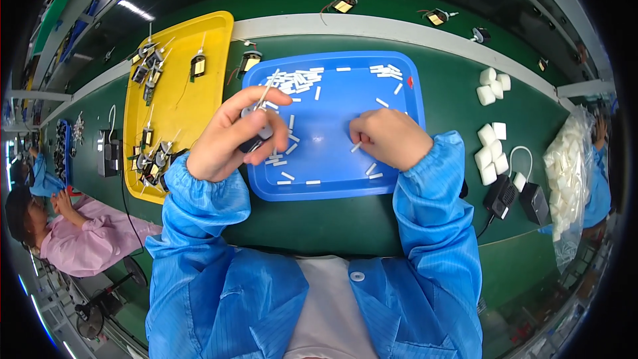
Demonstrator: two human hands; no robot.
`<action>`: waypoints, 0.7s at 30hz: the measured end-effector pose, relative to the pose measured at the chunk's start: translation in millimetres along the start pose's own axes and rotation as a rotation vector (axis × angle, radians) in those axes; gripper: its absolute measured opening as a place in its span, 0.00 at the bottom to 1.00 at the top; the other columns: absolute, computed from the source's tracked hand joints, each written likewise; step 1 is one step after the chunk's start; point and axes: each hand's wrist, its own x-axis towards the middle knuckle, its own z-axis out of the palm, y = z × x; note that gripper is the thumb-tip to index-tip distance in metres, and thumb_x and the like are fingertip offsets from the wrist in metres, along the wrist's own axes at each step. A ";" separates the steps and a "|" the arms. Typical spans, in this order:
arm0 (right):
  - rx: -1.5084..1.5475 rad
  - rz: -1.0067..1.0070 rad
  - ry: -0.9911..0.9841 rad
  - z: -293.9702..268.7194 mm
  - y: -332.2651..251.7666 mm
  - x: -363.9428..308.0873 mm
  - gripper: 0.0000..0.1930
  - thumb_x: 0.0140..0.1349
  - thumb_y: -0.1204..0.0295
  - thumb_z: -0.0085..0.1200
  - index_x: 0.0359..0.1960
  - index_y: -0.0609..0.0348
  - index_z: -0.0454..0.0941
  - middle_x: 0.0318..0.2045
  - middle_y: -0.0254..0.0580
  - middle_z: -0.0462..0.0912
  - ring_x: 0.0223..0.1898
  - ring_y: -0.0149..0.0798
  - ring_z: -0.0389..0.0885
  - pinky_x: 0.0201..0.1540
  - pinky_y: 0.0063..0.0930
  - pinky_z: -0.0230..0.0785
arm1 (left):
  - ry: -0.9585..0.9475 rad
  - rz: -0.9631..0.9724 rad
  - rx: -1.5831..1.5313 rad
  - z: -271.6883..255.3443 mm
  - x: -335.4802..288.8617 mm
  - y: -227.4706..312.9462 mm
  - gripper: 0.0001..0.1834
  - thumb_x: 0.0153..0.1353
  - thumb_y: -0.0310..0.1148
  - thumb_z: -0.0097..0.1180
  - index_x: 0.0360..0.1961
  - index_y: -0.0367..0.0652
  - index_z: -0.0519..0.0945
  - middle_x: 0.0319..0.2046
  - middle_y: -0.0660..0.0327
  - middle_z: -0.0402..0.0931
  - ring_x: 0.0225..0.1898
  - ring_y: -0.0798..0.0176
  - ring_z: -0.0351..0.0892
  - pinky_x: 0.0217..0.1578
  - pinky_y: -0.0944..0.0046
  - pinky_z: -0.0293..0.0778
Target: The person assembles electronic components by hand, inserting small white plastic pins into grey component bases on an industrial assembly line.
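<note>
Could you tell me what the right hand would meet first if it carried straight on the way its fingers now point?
The right hand, pinching a short white tube, points left across the blue tray. It would probably first meet the loose white tubes beside the left hand, though depth is unclear.

L hand [229, 139] holds motor [256, 134], R hand [389, 136] pinches tube [357, 147]

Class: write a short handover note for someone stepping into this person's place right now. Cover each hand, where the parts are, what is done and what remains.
Left hand: closed on a small dark motor part with a thin shaft, over the blue tray.
Right hand: pinching one short white tube at the tray floor.
Loose white tubes lie across the tray.
Done: similar parts lie on the yellow tray.
Left: the pinched tube is not yet on the shaft.
</note>
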 end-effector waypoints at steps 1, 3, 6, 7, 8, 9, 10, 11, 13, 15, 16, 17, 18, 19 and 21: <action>0.038 -0.003 0.009 -1.1 2.9 0.3 0.10 0.43 0.77 0.61 0.30 0.56 0.76 0.30 0.39 0.79 0.34 0.47 0.79 0.35 0.36 0.72 | -0.006 0.024 -0.093 1.5 1.7 -2.5 0.20 0.70 0.39 0.41 0.58 0.42 0.67 0.31 0.58 0.73 0.26 0.69 0.69 0.25 0.74 0.65; 0.014 0.000 0.032 -14.4 2.1 -7.2 0.09 0.44 0.77 0.60 0.30 0.55 0.76 0.31 0.39 0.79 0.35 0.47 0.79 0.36 0.36 0.72 | -0.016 0.045 -0.194 6.1 1.8 -7.9 0.20 0.70 0.40 0.39 0.58 0.41 0.67 0.29 0.58 0.72 0.24 0.70 0.66 0.24 0.74 0.63; -0.006 -0.071 0.051 -13.5 -1.4 -9.6 0.08 0.45 0.77 0.59 0.29 0.55 0.76 0.32 0.37 0.79 0.38 0.46 0.78 0.38 0.37 0.72 | 0.267 -0.074 -0.209 11.0 -6.1 -10.5 0.22 0.69 0.41 0.39 0.57 0.38 0.68 0.37 0.56 0.70 0.35 0.68 0.69 0.30 0.68 0.69; 0.000 -0.138 0.049 -10.5 -4.2 -7.2 0.08 0.46 0.77 0.59 0.29 0.54 0.76 0.32 0.37 0.79 0.39 0.46 0.78 0.38 0.37 0.72 | 0.168 -0.100 -0.159 -1.6 -13.7 -18.6 0.23 0.69 0.43 0.41 0.57 0.38 0.68 0.43 0.55 0.69 0.41 0.65 0.69 0.32 0.66 0.72; -0.001 -0.133 0.049 -5.7 -6.4 -3.3 0.08 0.46 0.77 0.59 0.29 0.54 0.76 0.32 0.37 0.79 0.39 0.46 0.78 0.38 0.37 0.72 | 0.164 -0.100 -0.162 -0.8 -15.0 -24.7 0.23 0.69 0.43 0.41 0.57 0.38 0.68 0.43 0.55 0.69 0.41 0.65 0.69 0.32 0.66 0.72; 0.024 -0.148 0.044 1.8 -8.3 2.7 0.08 0.46 0.77 0.59 0.29 0.54 0.76 0.32 0.36 0.79 0.40 0.45 0.77 0.39 0.37 0.71 | 0.115 -0.096 -0.276 0.8 -18.3 -30.7 0.24 0.69 0.44 0.41 0.58 0.38 0.66 0.44 0.54 0.69 0.42 0.64 0.70 0.33 0.65 0.72; 0.049 -0.164 0.040 5.2 -9.3 6.4 0.09 0.45 0.77 0.60 0.30 0.54 0.76 0.33 0.36 0.78 0.41 0.45 0.77 0.40 0.37 0.71 | 0.066 -0.091 -0.389 3.2 -21.0 -34.5 0.24 0.69 0.45 0.40 0.58 0.38 0.65 0.44 0.53 0.70 0.43 0.63 0.71 0.34 0.65 0.73; 0.055 -0.174 0.024 4.3 -9.3 8.2 0.10 0.45 0.77 0.60 0.30 0.53 0.75 0.34 0.36 0.77 0.39 0.45 0.77 0.39 0.37 0.71 | 0.091 -0.164 -0.536 7.5 -21.1 -37.2 0.27 0.70 0.48 0.34 0.63 0.42 0.59 0.47 0.49 0.70 0.41 0.60 0.74 0.29 0.67 0.76; 0.023 -0.164 0.062 1.9 -13.9 9.3 0.10 0.46 0.77 0.60 0.31 0.53 0.75 0.35 0.35 0.77 0.40 0.44 0.76 0.39 0.36 0.72 | 0.050 -0.216 -0.653 18.1 -21.1 -42.3 0.27 0.71 0.48 0.31 0.65 0.44 0.55 0.47 0.49 0.70 0.41 0.58 0.76 0.26 0.68 0.77; -0.013 -0.147 0.104 2.0 -18.7 9.1 0.09 0.47 0.76 0.60 0.31 0.53 0.75 0.37 0.34 0.77 0.40 0.44 0.76 0.38 0.36 0.72 | 0.025 -0.291 -0.777 30.4 -22.7 -47.2 0.29 0.71 0.51 0.24 0.69 0.51 0.47 0.49 0.47 0.69 0.40 0.54 0.79 0.18 0.70 0.79; 0.014 -0.218 0.192 3.7 -22.1 9.4 0.09 0.47 0.76 0.60 0.31 0.52 0.75 0.37 0.33 0.76 0.41 0.43 0.75 0.38 0.36 0.72 | 0.026 -0.287 -0.780 32.9 -25.9 -47.9 0.29 0.71 0.51 0.24 0.69 0.51 0.47 0.49 0.47 0.69 0.40 0.54 0.79 0.18 0.70 0.79; 0.041 -0.290 0.281 5.8 -25.2 10.4 0.10 0.47 0.75 0.60 0.31 0.52 0.75 0.37 0.33 0.75 0.41 0.42 0.75 0.37 0.36 0.73 | 0.059 -0.260 -0.687 34.7 -28.8 -48.4 0.29 0.71 0.50 0.24 0.69 0.51 0.47 0.50 0.47 0.69 0.41 0.54 0.79 0.19 0.70 0.80; 0.038 -0.288 0.281 12.2 -27.1 12.0 0.10 0.47 0.75 0.60 0.31 0.52 0.75 0.37 0.33 0.75 0.41 0.42 0.75 0.37 0.36 0.73 | 0.088 -0.235 -0.593 36.1 -31.0 -49.0 0.29 0.71 0.50 0.24 0.69 0.51 0.46 0.50 0.47 0.69 0.42 0.54 0.79 0.20 0.69 0.80; 0.038 -0.320 0.293 22.0 -28.4 16.1 0.10 0.47 0.74 0.61 0.32 0.52 0.75 0.37 0.32 0.75 0.41 0.41 0.74 0.36 0.35 0.73 | 0.107 -0.232 -0.582 36.5 -33.3 -45.7 0.28 0.71 0.46 0.30 0.69 0.50 0.47 0.51 0.47 0.68 0.44 0.54 0.78 0.27 0.66 0.81; 0.033 -0.357 0.307 31.7 -29.1 20.9 0.11 0.47 0.74 0.61 0.34 0.52 0.76 0.37 0.32 0.75 0.42 0.40 0.74 0.35 0.34 0.74 | 0.165 -0.200 -0.479 43.4 -38.1 -44.6 0.28 0.70 0.42 0.34 0.69 0.50 0.47 0.53 0.47 0.67 0.45 0.53 0.77 0.32 0.64 0.80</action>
